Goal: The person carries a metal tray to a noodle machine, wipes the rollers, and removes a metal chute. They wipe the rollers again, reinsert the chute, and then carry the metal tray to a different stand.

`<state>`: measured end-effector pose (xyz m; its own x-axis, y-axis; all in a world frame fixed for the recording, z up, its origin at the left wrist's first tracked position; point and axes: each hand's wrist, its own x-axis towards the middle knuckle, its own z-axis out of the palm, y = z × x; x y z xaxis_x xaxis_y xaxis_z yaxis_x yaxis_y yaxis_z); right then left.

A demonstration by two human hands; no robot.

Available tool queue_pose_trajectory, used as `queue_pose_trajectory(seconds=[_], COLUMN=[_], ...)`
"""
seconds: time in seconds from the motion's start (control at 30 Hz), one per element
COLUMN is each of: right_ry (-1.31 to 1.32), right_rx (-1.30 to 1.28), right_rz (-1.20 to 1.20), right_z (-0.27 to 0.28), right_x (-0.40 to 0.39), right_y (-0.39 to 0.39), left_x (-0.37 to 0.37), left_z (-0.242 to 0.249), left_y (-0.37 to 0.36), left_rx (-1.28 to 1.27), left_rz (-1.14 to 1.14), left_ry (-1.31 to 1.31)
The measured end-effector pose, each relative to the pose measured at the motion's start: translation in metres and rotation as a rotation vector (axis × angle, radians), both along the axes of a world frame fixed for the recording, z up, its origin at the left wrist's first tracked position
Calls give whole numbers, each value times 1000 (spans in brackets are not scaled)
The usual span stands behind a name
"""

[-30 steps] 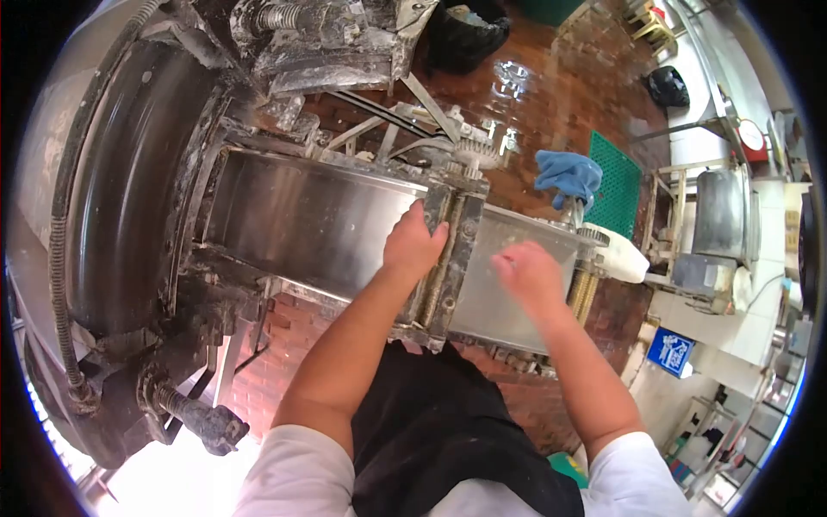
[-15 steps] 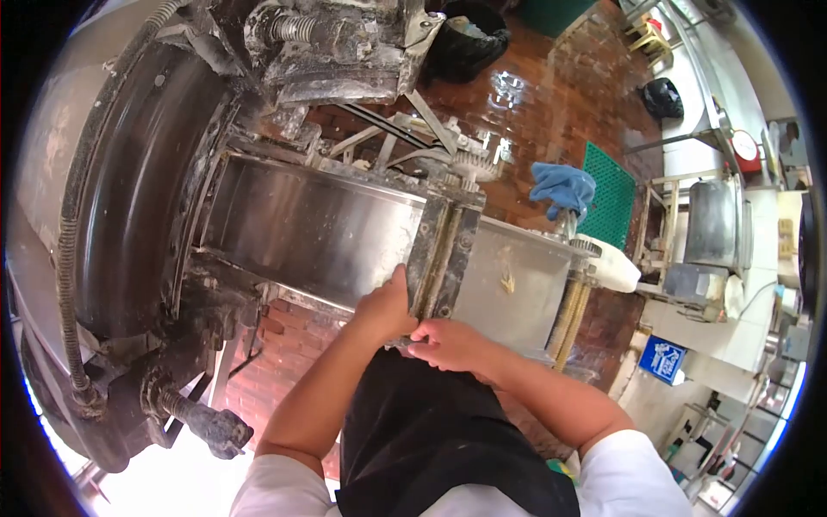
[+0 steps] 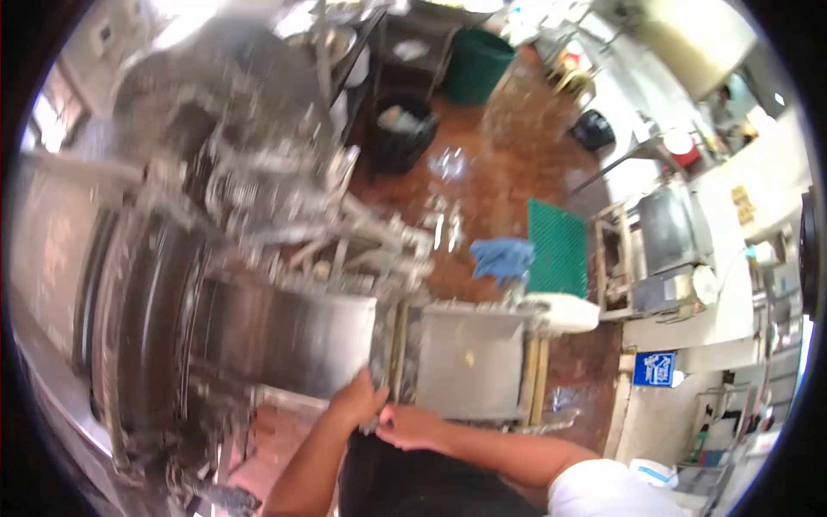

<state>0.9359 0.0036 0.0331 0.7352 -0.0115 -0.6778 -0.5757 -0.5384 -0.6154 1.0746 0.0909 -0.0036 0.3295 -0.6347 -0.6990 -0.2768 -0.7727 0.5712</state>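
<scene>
My left hand is at the near corner of a metal crossbar, beside the curved shiny metal chute. Its thumb points up along the bar, and what its fingers hold is blurred. Just to the right, my right hand has its fingers curled together at the bar's near end, close to the left one. Whatever lies between those fingers is too small to make out. Beyond the bar lies a flat metal tray with a small pale scrap on it.
Large machine rollers stand at the left. A blue cloth hangs beyond the tray, near a green mat on the wet brick floor. Farther back are a black-bagged bin and a green bin. A blue crate is at right.
The view has tilted up and blurred, so the machine and both hands sit lower in the picture and more of the room shows. Both hands remain at the bar's near end.
</scene>
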Motion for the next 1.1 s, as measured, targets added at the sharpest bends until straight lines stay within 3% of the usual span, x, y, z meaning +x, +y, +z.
queue_pose_trajectory(seconds=[0.07, 0.13, 0.2, 0.3, 0.4, 0.5, 0.6, 0.67, 0.77, 0.93, 1.03, 1.1], right_ry=[-33, -32, 55, -197, -274, -256, -151, -217, -300, -461, -447, -440], right_rx=[-34, -101, -215, -457, -494, -625, -556, -525, -547, -690, -708, -666], right_rz=[-7, -11, 373, 397, 166, 197, 308, 340, 308, 73, 133, 208], right_z=[-7, -2, -1, -16, -15, -5, 26, 14, 1, -18, -19, 2], right_x=[0, 9, 16, 33, 58, 52, 25, 17, 35, 65, 48, 21], right_y=[2, -7, -22, -59, -102, -95, -62, -57, -79, -128, -107, -76], left_x=[0, -1, -4, -12, -14, -9, -1, 7, 16, 15, 7, 2], left_z=[3, -9, 7, 18, 8, -7, -8, 2, 13, 7, 33, 12], left_y=[-7, 0, 2, 10, 14, 11, -20, -53, -87, -87, -51, -17], left_rx=[111, 32, -8, -47, -43, -87, -173, -274, -209, -84, -103, -132], left_rz=[-23, -27, -57, -31, 2, -41, 61, 230, 314, 256, 128, 63], left_ry=[-21, -28, -74, -72, -46, -116, -163, -399, -442, -421, -207, -139])
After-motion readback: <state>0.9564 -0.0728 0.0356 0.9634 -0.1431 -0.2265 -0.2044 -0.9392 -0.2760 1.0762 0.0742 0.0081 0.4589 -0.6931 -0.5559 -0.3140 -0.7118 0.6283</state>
